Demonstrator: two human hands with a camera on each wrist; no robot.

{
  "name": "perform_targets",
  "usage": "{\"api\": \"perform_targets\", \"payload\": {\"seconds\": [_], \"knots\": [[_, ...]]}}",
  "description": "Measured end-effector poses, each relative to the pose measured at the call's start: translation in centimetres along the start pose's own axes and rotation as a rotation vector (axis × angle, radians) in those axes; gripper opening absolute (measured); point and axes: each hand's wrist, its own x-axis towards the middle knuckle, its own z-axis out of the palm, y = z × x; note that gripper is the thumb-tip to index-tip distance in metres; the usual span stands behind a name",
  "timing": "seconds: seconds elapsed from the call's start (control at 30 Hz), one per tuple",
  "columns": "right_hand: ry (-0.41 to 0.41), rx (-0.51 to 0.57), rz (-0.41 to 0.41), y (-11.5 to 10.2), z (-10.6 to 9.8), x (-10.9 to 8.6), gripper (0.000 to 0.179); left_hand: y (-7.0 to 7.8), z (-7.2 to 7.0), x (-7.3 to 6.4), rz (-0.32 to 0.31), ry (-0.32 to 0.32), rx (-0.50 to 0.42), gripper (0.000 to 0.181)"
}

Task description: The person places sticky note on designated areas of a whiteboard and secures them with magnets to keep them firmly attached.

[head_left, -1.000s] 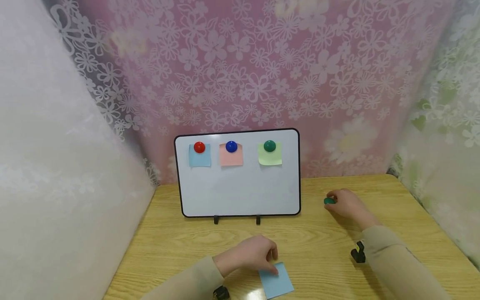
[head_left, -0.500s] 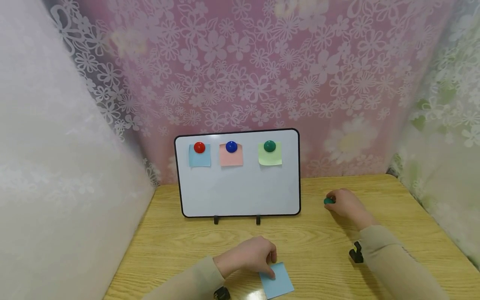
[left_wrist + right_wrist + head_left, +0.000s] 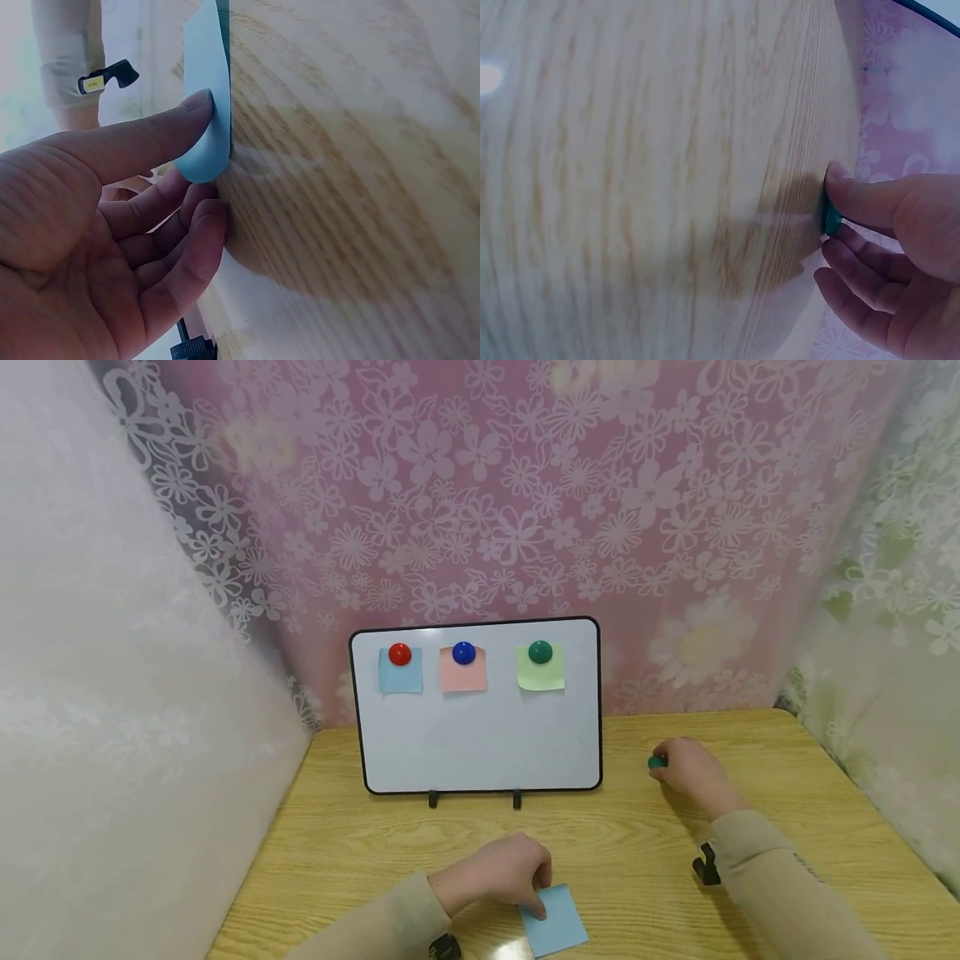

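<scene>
My left hand (image 3: 498, 872) is at the light blue sticky note (image 3: 558, 927) near the front of the table. In the left wrist view the thumb lies on the note (image 3: 202, 139), whose near end bends into a curve between the thumb and the curled fingers. At the back right, my right hand (image 3: 693, 768) pinches a round green magnet (image 3: 657, 762) low at the tabletop. The right wrist view shows this magnet (image 3: 831, 217) between thumb and fingertips, partly hidden by them.
A black-framed whiteboard (image 3: 480, 743) stands on small black feet (image 3: 517, 799). Along its top, red (image 3: 400, 654), blue (image 3: 463, 652) and green magnets (image 3: 540, 652) hold blue, pink and green notes. Floral curtains (image 3: 487, 527) surround the wooden table (image 3: 615, 835).
My left thumb has slid slightly left and down over the blue note, toward the fingers. My right forearm has shifted a little left, while the fingers stay at the green magnet.
</scene>
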Motion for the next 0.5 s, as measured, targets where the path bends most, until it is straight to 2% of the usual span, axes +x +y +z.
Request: {"api": "perform_targets", "payload": {"seconds": [0.5], "knots": [[0.010,-0.009,0.034,-0.09,0.37,0.04,0.041,0.22,-0.08,0.03,-0.009,-0.006,0.005,0.026]]}}
